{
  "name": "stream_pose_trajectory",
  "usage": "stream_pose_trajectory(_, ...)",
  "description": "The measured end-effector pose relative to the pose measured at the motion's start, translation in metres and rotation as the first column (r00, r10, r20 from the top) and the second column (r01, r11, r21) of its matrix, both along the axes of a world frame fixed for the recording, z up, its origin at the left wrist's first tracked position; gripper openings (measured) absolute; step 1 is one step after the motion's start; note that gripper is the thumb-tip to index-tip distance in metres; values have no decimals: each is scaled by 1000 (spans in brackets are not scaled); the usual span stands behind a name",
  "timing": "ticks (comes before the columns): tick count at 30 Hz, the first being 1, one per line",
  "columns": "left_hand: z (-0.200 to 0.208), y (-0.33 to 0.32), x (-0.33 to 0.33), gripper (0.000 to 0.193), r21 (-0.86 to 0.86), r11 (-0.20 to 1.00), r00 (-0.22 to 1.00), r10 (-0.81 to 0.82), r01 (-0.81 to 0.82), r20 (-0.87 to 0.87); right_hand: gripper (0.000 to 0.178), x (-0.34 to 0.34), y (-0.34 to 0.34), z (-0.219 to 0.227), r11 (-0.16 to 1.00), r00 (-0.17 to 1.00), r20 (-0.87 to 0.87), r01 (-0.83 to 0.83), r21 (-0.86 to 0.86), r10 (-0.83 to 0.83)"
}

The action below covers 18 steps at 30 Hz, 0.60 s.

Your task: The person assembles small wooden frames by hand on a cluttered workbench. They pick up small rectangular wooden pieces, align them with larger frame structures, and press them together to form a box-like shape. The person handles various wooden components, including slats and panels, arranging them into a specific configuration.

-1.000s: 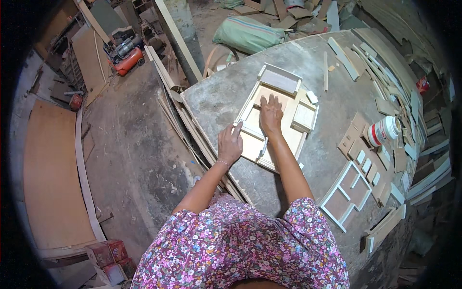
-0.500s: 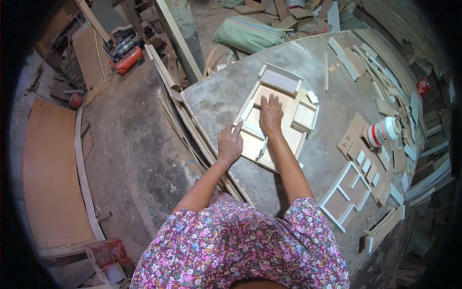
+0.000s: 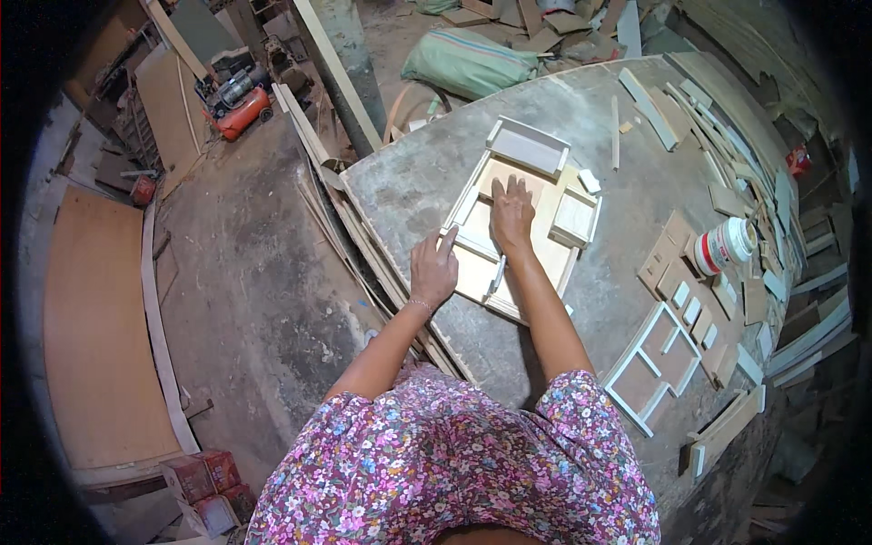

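A shallow wooden assembly (image 3: 536, 245) lies on the worktable, a pale board with low strips forming walls and compartments. My right hand (image 3: 514, 218) rests flat on the board inside it, fingers stretched forward and holding nothing. At the assembly's left edge is my left hand (image 3: 434, 269). Its index finger reaches to the corner of a light strip (image 3: 476, 245) crossing the board; the other fingers are partly hidden. A raised box-like section (image 3: 530, 149) stands at the far end, and a smaller one (image 3: 574, 219) on the right side. A small white block (image 3: 589, 182) touches the right edge.
On the grey table (image 3: 409, 182), a white frame (image 3: 621, 391) with dividers lies to the right, near a white tub (image 3: 725, 247) and small wood pieces. Wood strips (image 3: 650, 111) pile along the far right. A red compressor (image 3: 241, 114) and green sack (image 3: 469, 64) sit on the floor.
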<state>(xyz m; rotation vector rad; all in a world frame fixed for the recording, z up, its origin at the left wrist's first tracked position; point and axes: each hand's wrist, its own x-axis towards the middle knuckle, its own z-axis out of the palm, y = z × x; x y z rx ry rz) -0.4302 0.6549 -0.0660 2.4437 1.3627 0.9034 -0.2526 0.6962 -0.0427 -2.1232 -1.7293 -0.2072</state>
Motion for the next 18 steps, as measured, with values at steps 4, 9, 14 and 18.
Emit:
stream_pose_trajectory(4, -3, 0, -1, 49, 49, 999, 1000, 8, -8, -4, 38, -1, 1, -5, 999, 1000, 12, -5, 40, 5)
stream_pose_trajectory(9, -2, -1, -1, 50, 5, 1000, 1000, 21, -21, -12, 39, -1, 1, -1, 1000, 999, -37, -11, -16, 11)
stream_pose_trajectory(14, 2, -2, -1, 50, 6, 1000, 1000, 16, -16, -22, 40, 0, 1, -1, 1000, 999, -51, -13, -23, 12)
stream_pose_trajectory(18, 4, -3, -1, 50, -14, 1000, 999, 19, -19, -27, 41, -2, 0, 4, 995, 999, -47, -12, -100, 7)
